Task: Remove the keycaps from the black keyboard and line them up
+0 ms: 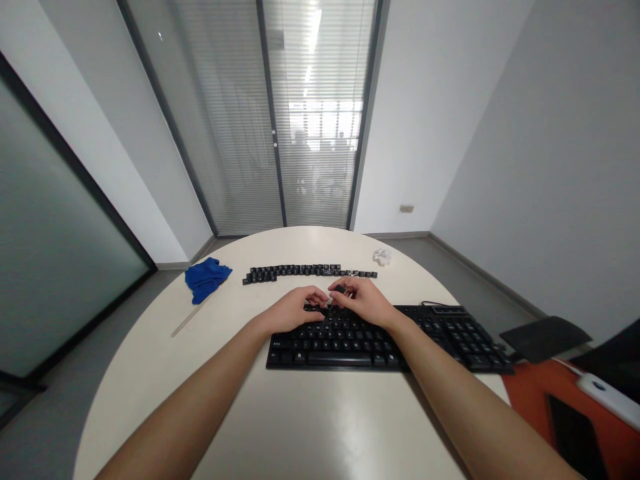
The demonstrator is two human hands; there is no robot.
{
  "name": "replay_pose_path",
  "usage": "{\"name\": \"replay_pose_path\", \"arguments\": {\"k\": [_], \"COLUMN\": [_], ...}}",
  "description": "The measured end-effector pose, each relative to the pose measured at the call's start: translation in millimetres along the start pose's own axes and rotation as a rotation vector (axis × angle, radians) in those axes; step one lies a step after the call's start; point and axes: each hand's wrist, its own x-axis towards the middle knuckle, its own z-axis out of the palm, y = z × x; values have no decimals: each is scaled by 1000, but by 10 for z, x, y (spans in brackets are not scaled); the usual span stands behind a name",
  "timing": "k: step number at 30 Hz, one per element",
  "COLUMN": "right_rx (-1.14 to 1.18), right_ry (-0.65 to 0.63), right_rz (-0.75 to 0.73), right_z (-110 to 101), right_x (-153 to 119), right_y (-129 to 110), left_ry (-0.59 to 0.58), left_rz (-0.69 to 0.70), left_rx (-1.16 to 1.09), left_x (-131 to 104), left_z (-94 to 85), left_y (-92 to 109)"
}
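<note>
A black computer keyboard [340,359] lies across the front of the table, with both hands over its far edge. My right hand [367,301] is curled, its thumb and fingers closed on a small black keycap [340,289]. Opposite it, my left hand [295,310] rests at the upper left keys, thumb and fingers apart. A small whitish bit shows between the two hands' fingertips, too small to name. Beyond the hands, loose black keycaps [300,270] stand in rows on the table. The hands cover part of the upper key rows.
On the round cream table [280,420], a blue cloth [207,279] lies at the left beside a thin wooden stick [190,318]. Crumpled white tissue [382,257] sits at the far right. An orange-red surface [530,393] at the right holds a dark phone [575,430] and a white power strip [610,400].
</note>
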Motion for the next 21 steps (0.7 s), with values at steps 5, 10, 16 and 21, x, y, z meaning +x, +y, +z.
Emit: {"name": "replay_pose_path", "arguments": {"k": [5,10,16,21], "right_rx": [40,96,102,154], "right_ry": [-20,-43,-90,-97], "right_rz": [27,49,61,51], "right_z": [7,28,48,50], "right_x": [5,8,-2,-3], "right_y": [39,82,81,44], "left_ry": [-5,-7,46,11], "left_rz": [38,56,60,102], "left_rx": [1,55,305,461], "left_x": [-8,-25,-49,-61], "left_z": [7,5,-27,-58], "left_y": [0,12,31,61]}}
